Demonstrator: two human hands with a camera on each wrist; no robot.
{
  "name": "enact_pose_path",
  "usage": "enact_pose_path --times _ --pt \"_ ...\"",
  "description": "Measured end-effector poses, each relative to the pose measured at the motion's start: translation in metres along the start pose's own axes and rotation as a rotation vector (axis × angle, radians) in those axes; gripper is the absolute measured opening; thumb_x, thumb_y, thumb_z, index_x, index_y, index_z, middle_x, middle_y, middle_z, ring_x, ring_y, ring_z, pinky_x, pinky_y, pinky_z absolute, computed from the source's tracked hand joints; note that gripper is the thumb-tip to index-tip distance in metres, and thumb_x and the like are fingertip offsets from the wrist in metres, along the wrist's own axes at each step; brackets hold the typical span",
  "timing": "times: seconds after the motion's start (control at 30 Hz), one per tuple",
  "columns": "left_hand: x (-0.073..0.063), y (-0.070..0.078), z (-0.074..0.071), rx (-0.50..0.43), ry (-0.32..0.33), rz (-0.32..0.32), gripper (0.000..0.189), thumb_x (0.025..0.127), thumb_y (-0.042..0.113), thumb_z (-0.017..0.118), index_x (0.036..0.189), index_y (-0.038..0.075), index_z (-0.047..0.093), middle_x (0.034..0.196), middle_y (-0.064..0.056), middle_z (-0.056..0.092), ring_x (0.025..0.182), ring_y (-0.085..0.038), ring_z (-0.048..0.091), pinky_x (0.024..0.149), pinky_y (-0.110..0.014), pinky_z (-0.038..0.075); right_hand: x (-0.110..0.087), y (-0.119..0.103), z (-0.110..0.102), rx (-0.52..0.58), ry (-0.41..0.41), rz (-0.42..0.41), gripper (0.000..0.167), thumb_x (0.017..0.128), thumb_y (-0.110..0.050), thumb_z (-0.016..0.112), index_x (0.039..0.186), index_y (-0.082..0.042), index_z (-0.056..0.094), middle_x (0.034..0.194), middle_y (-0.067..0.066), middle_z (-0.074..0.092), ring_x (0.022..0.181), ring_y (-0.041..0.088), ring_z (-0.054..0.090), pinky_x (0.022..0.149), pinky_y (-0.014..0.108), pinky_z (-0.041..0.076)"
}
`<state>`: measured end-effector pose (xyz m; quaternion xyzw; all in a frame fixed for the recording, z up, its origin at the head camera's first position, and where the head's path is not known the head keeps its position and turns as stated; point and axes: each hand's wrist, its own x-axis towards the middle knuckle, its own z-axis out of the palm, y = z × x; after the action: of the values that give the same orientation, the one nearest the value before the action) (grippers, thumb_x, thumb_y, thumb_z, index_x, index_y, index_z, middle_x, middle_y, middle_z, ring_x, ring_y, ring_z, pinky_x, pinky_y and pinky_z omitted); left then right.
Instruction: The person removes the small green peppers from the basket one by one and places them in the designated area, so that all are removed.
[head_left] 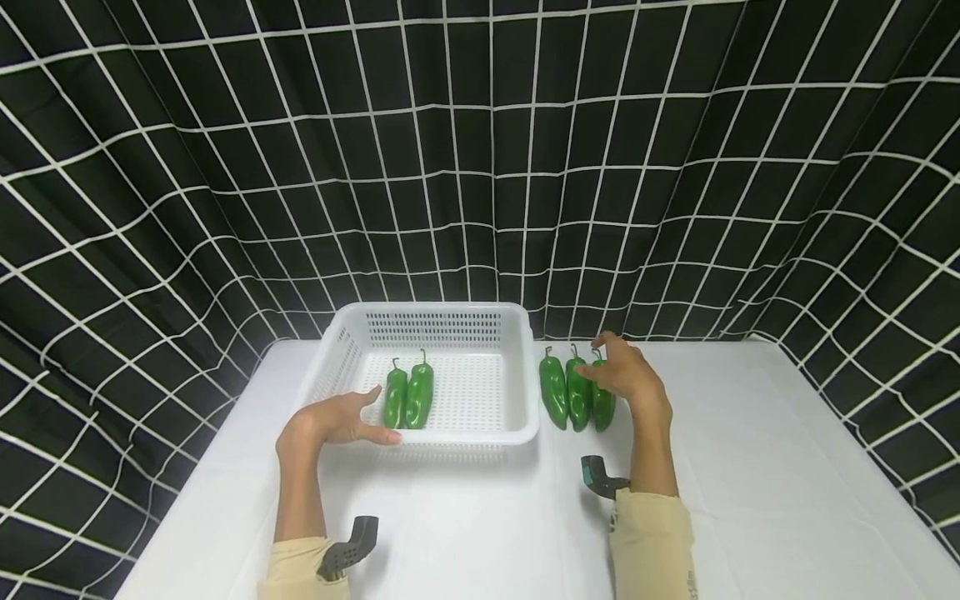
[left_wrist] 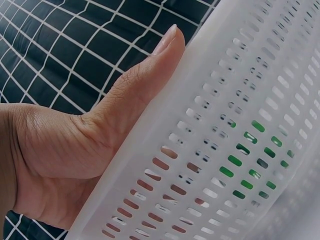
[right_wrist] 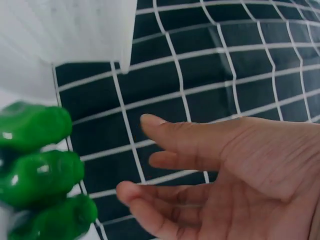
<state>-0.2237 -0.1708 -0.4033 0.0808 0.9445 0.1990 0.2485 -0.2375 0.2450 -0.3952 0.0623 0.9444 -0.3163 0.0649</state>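
We've got five glossy, tapering, thin-stemmed green chili peppers (head_left: 553,390), left grip (head_left: 333,419) loose at the white basket (head_left: 427,308), right grip (head_left: 630,377) unclenched.

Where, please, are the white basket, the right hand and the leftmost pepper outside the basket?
White basket (head_left: 467,387), head view: bare floor.
Right hand (head_left: 630,375), head view: middle of the hand.
Leftmost pepper outside the basket (head_left: 553,392), head view: middle of its body.
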Motion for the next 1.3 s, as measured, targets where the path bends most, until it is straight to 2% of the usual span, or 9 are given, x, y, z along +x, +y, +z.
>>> enact_pose_path --times 0.1,0.2,0.33,0.5,0.63,0.7,0.83,1.13,1.3 --pt "0.000 -0.001 0.000 -0.004 -0.002 0.000 0.118 0.079 0.072 0.077 0.166 0.010 0.027 0.166 -0.028 0.035 0.152 -0.055 0.034 0.122 -0.070 0.035 0.002 -0.011 0.006 -0.014 0.037 -0.072 0.060 0.101 -0.029 0.067 0.149 0.001 0.048 0.133 0.033 0.066 0.117 0.047 0.067 0.098 0.065 0.056" --pt "0.000 -0.002 0.000 0.000 -0.002 0.011 0.118 0.080 0.073 0.076 0.166 0.009 0.027 0.166 -0.028 0.035 0.152 -0.055 0.033 0.122 -0.070 0.035 0.004 -0.022 0.012 -0.011 0.076 -0.136 0.056 0.103 -0.028 0.065 0.149 -0.001 0.049 0.122 0.030 0.069 0.104 0.039 0.070 0.085 0.053 0.060" --pt "0.000 -0.002 0.000 0.002 -0.008 0.020 0.119 0.079 0.074 0.075 0.166 0.009 0.026 0.167 -0.028 0.034 0.153 -0.055 0.033 0.122 -0.070 0.035 0.006 -0.036 0.024 0.022 0.160 -0.220 0.049 0.102 -0.022 0.065 0.145 -0.001 0.055 0.104 0.022 0.067 0.088 0.030 0.063 0.068 0.037 0.053" --pt "0.000 -0.001 -0.001 -0.004 -0.011 0.013 0.120 0.079 0.074 0.076 0.165 0.008 0.026 0.166 -0.028 0.034 0.153 -0.055 0.033 0.122 -0.070 0.034 0.008 -0.055 0.042 0.048 0.254 -0.357 0.037 0.101 -0.012 0.065 0.134 0.004 0.063 0.106 0.023 0.066 0.091 0.032 0.067 0.072 0.039 0.059" --pt "-0.001 -0.001 0.000 -0.008 -0.010 0.010 0.120 0.078 0.074 0.076 0.165 0.008 0.027 0.166 -0.028 0.035 0.152 -0.055 0.034 0.123 -0.069 0.034 0.009 -0.071 0.059 0.051 0.253 -0.446 0.031 0.099 -0.007 0.065 0.128 0.002 0.067 0.113 0.023 0.068 0.098 0.034 0.073 0.079 0.041 0.065" --pt "-0.001 -0.001 0.000 -0.004 -0.008 0.015 0.120 0.078 0.074 0.076 0.165 0.008 0.027 0.166 -0.028 0.035 0.152 -0.055 0.034 0.123 -0.069 0.035 0.009 -0.079 0.068 0.042 0.218 -0.480 0.029 0.099 -0.008 0.065 0.127 0.001 0.068 0.116 0.021 0.069 0.100 0.033 0.073 0.081 0.041 0.066" --pt "-0.001 -0.001 0.000 -0.001 -0.007 0.017 0.120 0.078 0.075 0.075 0.165 0.007 0.027 0.166 -0.029 0.036 0.152 -0.055 0.034 0.123 -0.069 0.035 0.007 -0.093 0.086 0.008 0.087 -0.534 0.029 0.100 -0.010 0.066 0.128 -0.001 0.067 0.127 0.019 0.069 0.107 0.032 0.072 0.089 0.041 0.065" --pt "0.000 0.000 0.001 -0.003 0.005 0.006 0.122 0.076 0.078 0.075 0.165 0.008 0.029 0.164 -0.029 0.038 0.151 -0.055 0.036 0.121 -0.069 0.036 0.000 -0.111 0.122 -0.034 -0.292 -0.649 0.040 0.100 -0.015 0.069 0.137 -0.002 0.065 0.143 0.016 0.067 0.130 0.037 0.066 0.113 0.051 0.054" --pt "-0.001 0.000 0.000 0.005 0.005 0.004 0.120 0.077 0.079 0.073 0.165 0.010 0.030 0.165 -0.028 0.038 0.151 -0.055 0.037 0.120 -0.070 0.037 0.001 -0.111 0.131 -0.062 -0.397 -0.640 0.042 0.101 -0.019 0.067 0.141 -0.007 0.063 0.150 0.012 0.063 0.136 0.036 0.062 0.118 0.053 0.049"
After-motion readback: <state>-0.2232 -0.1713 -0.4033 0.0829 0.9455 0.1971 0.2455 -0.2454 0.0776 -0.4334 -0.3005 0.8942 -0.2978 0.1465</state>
